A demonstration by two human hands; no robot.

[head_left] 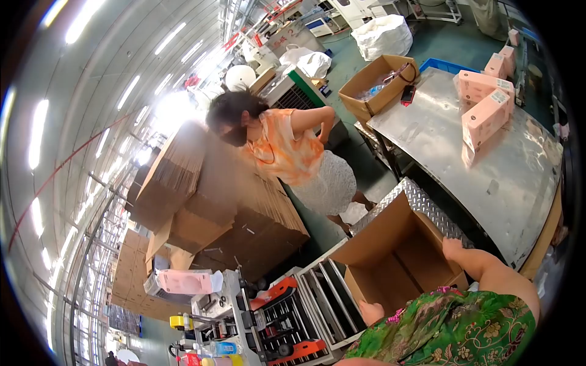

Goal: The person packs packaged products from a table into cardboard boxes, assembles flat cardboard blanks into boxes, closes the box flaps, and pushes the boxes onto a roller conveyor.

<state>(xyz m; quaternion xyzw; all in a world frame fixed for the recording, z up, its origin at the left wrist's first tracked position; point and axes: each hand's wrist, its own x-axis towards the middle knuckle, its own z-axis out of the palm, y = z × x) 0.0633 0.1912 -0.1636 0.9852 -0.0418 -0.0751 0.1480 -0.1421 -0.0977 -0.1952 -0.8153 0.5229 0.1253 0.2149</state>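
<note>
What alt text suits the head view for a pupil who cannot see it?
The wearer's left hand and right hand touch an open cardboard box beside metal rollers. Pink boxes stand on a table; another person stands near stacked cardboard.

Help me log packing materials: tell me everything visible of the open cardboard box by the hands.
The cardboard box is plain brown, open-topped, with what looks like a flap raised. A dark line crosses its bottom; no contents show. It stands beside metal rollers. The right hand touches one edge, the left hand is at another.
</note>
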